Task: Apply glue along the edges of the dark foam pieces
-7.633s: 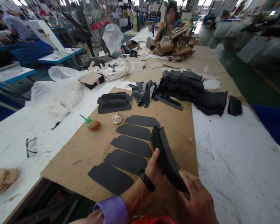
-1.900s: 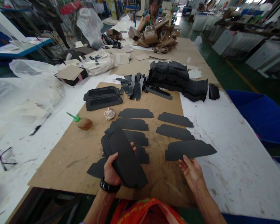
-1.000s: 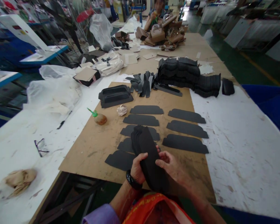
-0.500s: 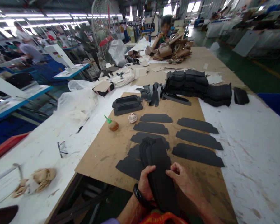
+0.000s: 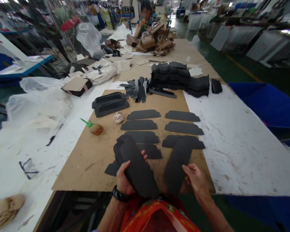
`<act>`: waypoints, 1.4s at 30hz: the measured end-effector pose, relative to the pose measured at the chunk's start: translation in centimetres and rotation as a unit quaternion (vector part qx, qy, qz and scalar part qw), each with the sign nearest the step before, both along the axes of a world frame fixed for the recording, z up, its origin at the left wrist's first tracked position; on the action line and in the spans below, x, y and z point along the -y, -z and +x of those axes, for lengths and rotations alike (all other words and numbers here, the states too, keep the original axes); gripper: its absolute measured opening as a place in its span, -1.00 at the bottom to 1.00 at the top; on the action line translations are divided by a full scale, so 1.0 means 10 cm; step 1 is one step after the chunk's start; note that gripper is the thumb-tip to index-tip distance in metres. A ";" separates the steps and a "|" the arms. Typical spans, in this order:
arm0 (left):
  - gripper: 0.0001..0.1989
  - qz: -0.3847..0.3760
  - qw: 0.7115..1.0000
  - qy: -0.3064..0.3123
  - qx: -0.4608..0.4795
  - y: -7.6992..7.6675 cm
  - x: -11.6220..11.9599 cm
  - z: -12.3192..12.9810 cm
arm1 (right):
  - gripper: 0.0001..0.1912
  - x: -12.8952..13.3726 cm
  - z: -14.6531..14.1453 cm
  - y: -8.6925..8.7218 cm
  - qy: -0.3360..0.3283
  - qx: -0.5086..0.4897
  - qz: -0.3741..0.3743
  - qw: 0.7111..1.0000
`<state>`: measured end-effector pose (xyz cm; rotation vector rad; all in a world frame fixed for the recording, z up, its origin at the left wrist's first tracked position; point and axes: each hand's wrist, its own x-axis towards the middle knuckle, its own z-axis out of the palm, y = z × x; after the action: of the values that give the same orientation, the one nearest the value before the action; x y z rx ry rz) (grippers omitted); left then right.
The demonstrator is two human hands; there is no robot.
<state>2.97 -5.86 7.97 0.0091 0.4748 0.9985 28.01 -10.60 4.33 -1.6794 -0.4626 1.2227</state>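
A stack of black pieces is gripped in my left hand, thumb on top and fingertips showing at its far edge. My right hand pinches a single black piece by its right edge, apart from the stack. That piece overlaps the nearest flat piece of the right column. Flat black pieces lie in two columns on the brown board; the left column is partly covered by the stack and my left hand.
A bottle with a green nozzle and a crumpled ball sit left of the pieces. Farther back are black trays, dark strips and piled black parts. Glasses lie at left. A person is at the far end.
My right hand has moved right, away from the stack, with one black piece now separate in it. The view has shifted to the right.
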 end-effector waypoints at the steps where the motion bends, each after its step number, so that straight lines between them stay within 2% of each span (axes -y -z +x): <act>1: -0.51 0.001 1.000 -0.010 -0.005 0.00 0.00 -0.02 | -0.57 0.05 0.05 0.04 0.038 -0.007 -0.003 0.999; 5: -0.52 -0.002 0.998 -0.056 -0.040 0.00 -0.04 -0.09 | -0.48 0.14 0.11 0.18 0.155 -0.060 0.011 0.986; 11: -0.51 -0.003 0.995 -0.072 -0.066 0.00 -0.11 -0.14 | -0.43 0.04 -0.01 0.31 0.210 -0.141 0.025 0.967; 23: -0.50 -0.015 1.000 -0.014 -0.014 0.07 -0.12 -0.14 | -0.49 -0.10 -0.04 0.45 0.208 -0.171 0.025 0.963; 35: -0.48 0.002 1.000 0.011 0.002 0.10 -0.23 -0.08 | -0.53 -0.08 -0.06 0.43 0.207 -0.168 0.017 0.964; 42: -0.48 0.005 1.000 0.024 0.015 0.12 -0.22 -0.09 | -0.52 -0.09 -0.08 0.41 0.208 -0.161 0.023 0.965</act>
<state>2.11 -3.64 6.80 0.0143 0.4410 0.9527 27.19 -9.69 0.24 -1.4107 0.0613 1.1275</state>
